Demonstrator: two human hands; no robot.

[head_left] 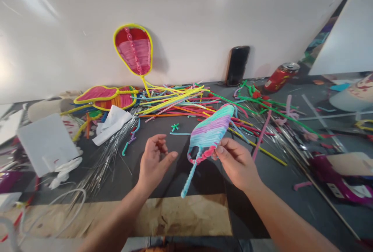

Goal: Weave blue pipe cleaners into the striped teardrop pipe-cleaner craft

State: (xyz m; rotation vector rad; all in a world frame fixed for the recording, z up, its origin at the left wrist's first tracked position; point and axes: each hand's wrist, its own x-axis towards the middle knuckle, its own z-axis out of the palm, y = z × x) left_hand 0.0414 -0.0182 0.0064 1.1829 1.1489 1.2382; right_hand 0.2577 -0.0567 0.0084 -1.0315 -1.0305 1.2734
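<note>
My right hand (pixel 237 161) pinches the edge of a pipe-cleaner petal (pixel 210 130) striped in turquoise and lilac. A pink twisted trim (pixel 207 153) runs along its lower edge, and a light-blue twisted stem (pixel 190 176) hangs down from it. My left hand (pixel 155 161) is held to the left of the stem, fingers loosely curled and thumb apart, with nothing in it. Beyond the hands lies a heap of loose pipe cleaners (pixel 175 102), yellow, orange, pink and green. Just past my left hand is a small green pipe-cleaner knot (pixel 175 127).
A pink and red piece with yellow rim (pixel 133 49) leans on the white wall. A phone (pixel 237 65) and a red can (pixel 281 77) stand at the back. Wires (pixel 101 166) and white paper (pixel 113 123) lie left; a purple tool (pixel 340 182) lies right.
</note>
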